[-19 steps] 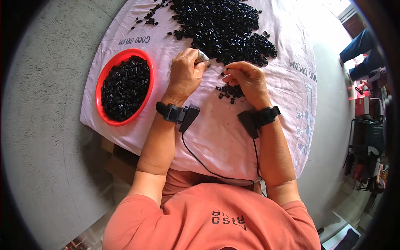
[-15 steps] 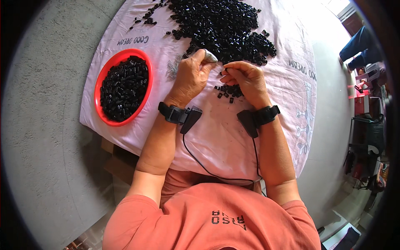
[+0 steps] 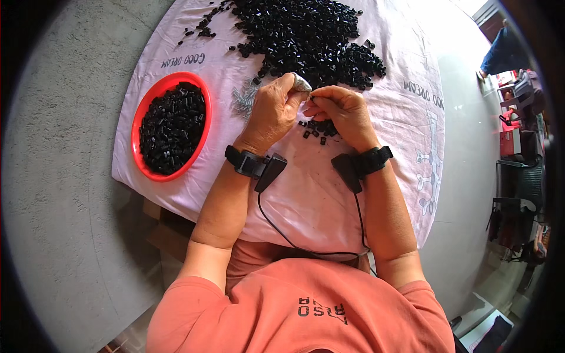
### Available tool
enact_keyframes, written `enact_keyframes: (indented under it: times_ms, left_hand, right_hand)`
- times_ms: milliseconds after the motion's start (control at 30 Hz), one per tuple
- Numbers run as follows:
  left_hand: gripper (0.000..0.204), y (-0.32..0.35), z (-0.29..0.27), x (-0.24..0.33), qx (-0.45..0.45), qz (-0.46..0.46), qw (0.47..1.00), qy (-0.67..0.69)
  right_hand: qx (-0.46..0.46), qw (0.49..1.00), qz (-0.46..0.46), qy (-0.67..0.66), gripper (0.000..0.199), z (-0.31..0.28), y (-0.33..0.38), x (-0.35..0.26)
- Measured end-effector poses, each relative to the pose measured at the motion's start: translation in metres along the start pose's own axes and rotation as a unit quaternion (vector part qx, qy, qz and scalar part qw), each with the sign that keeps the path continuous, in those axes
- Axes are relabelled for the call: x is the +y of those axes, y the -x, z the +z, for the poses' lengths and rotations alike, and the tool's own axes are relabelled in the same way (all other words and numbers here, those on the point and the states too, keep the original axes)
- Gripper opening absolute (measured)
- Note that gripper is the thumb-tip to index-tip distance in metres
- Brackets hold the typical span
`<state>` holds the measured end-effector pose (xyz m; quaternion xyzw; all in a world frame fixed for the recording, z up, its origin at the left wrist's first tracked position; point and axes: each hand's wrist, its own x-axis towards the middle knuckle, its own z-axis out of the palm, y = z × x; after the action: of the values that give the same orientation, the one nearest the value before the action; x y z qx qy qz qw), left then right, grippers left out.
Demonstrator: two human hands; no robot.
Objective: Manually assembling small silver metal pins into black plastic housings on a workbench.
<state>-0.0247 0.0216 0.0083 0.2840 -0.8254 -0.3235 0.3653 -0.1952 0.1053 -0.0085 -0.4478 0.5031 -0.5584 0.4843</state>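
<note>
My left hand (image 3: 272,109) is closed in a pinch, a greyish-white cover (image 3: 302,83) on its index fingertip. What lies between its thumb and finger is too small to make out. My right hand (image 3: 343,112) pinches a small black plastic piece (image 3: 312,98), its fingertips meeting those of the left. Below them lies a small group of black pieces (image 3: 323,140), partly hidden by the right hand. A large heap of similar black pieces (image 3: 300,38) spreads beyond both hands. Beside the left hand lies a cluster of thin, silvery bits (image 3: 242,101).
A red oval basin (image 3: 136,132) full of black pieces stands at the left on the pink cloth (image 3: 294,200). Stray pieces (image 3: 203,26) lie at the far left. Wrist-worn devices trail a black cable (image 3: 276,231). Another person's leg (image 3: 503,53) and stacked goods (image 3: 518,144) show at the right.
My hands have come together, their fingertips now meeting. My right hand has shifted slightly left. The other person at the right has moved farther away.
</note>
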Motion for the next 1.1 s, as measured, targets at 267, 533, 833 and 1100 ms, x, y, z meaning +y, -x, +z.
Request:
enact_keyframes:
  times_ms: [267,533,833,1100]
  left_hand:
    - [0.006,0.0002,0.0013,0.0017,0.005,0.01,1.0,0.001]
    - [0.007,-0.0024,0.0061,0.004,0.045,0.064,0.997,-0.02]
    - [0.008,-0.0013,0.0052,0.0043,0.037,0.076,0.996,-0.016]
    - [0.005,0.0006,0.0063,0.0023,0.022,0.014,0.999,0.02]
  right_hand:
    - [-0.001,1.0,0.0,0.002,0.012,0.0008,0.0001,-0.0014]
    - [0.002,1.0,-0.004,-0.001,0.011,0.0005,-0.0003,-0.0007]
    - [0.004,1.0,0.005,0.01,0.01,0.0002,0.0003,-0.0002]
    - [-0.005,1.0,0.009,0.025,0.01,-0.0019,-0.0013,0.002]
